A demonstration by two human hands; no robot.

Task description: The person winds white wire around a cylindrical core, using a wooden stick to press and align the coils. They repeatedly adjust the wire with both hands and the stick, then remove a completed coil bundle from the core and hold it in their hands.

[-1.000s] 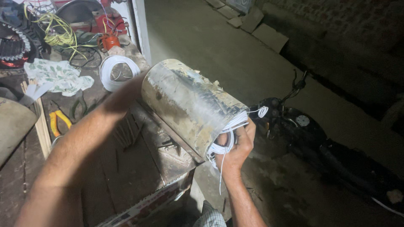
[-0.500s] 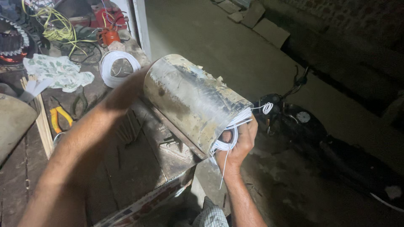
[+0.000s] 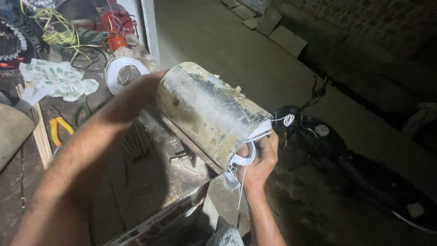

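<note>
A worn metal cylinder (image 3: 207,111) lies on its side at the edge of a workbench (image 3: 150,182), its open end facing me. My right hand (image 3: 257,157) is at that near end, fingers closed on a bundle of white wire (image 3: 248,152) that loops out of the cylinder. One small loop of the wire (image 3: 287,120) sticks out to the right. My left arm reaches along the far side of the cylinder. My left hand (image 3: 152,79) is mostly hidden behind its far end, so its grip cannot be seen.
On the bench lie a coil of white wire (image 3: 123,73), a patterned cloth (image 3: 57,79), yellow-handled pliers (image 3: 57,130), tangled yellow and green wires (image 3: 54,29) and a red object (image 3: 114,20). A dark scooter (image 3: 346,159) stands on the concrete floor to the right.
The view has shifted slightly. My right hand has stayed at the cylinder's near end, working the white wire bundle; the cylinder has barely moved.
</note>
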